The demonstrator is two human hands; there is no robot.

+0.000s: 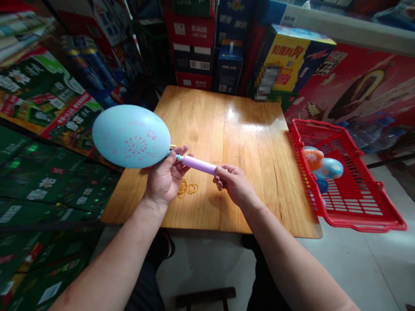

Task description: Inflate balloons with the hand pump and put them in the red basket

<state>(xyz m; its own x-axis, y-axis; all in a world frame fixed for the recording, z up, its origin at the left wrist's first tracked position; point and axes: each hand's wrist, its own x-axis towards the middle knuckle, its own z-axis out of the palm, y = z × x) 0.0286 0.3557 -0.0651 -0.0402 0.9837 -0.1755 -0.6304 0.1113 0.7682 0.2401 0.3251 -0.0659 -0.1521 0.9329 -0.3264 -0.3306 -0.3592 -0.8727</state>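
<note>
A blown-up light blue balloon with pink printed marks hangs in the air left of the table's middle. Its neck is pinched in the fingers of my left hand, at the blue nozzle of a purple balloon pump. A small yellow bit shows by those fingertips, too small to name for certain. My right hand is closed around the pump's other end, so that end is partly hidden. Under the pump, several yellow rubber bands lie loose on the wooden table.
Right of the table stands a red shopping basket with several small balloons inside. Stacked cartons border the far edge, and green beer cases rise along the left. A dark stool is below.
</note>
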